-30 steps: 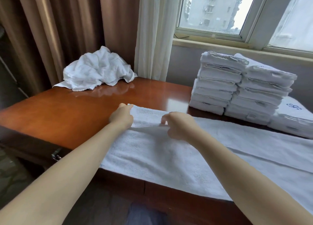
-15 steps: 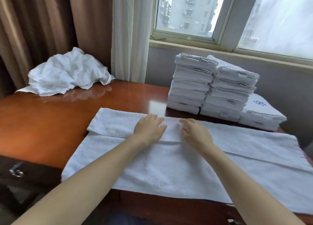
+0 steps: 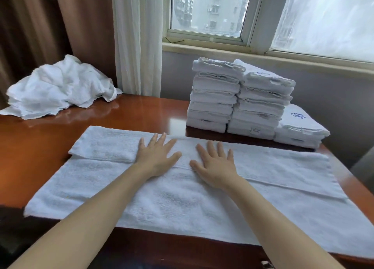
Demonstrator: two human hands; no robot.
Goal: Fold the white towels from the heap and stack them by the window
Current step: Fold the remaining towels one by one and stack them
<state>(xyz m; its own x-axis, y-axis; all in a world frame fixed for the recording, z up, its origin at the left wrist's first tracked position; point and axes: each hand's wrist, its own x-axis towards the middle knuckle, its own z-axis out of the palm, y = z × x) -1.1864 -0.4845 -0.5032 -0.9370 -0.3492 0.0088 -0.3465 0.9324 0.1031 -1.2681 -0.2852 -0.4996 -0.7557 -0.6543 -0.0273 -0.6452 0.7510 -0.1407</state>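
A long white towel [image 3: 182,200] lies spread across the wooden table [image 3: 36,147], its far edge folded toward me into a band. My left hand [image 3: 156,155] and my right hand [image 3: 215,165] press flat on that folded band near its middle, fingers straight and spread, side by side. The heap of crumpled white towels [image 3: 58,86] sits at the table's far left corner. Stacks of folded white towels [image 3: 238,98] stand by the window at the far right, with a lower stack [image 3: 299,129] bearing a blue emblem beside them.
Brown curtains [image 3: 50,25] and a white sheer curtain [image 3: 137,40] hang behind the table. The window sill [image 3: 263,56] runs above the stacks. The towel's near edge hangs over the table's front edge.
Both hands pinched the towel's far edge a second ago, laid it down toward me, and have now flattened with fingers spread on the fold. The view shifted right.
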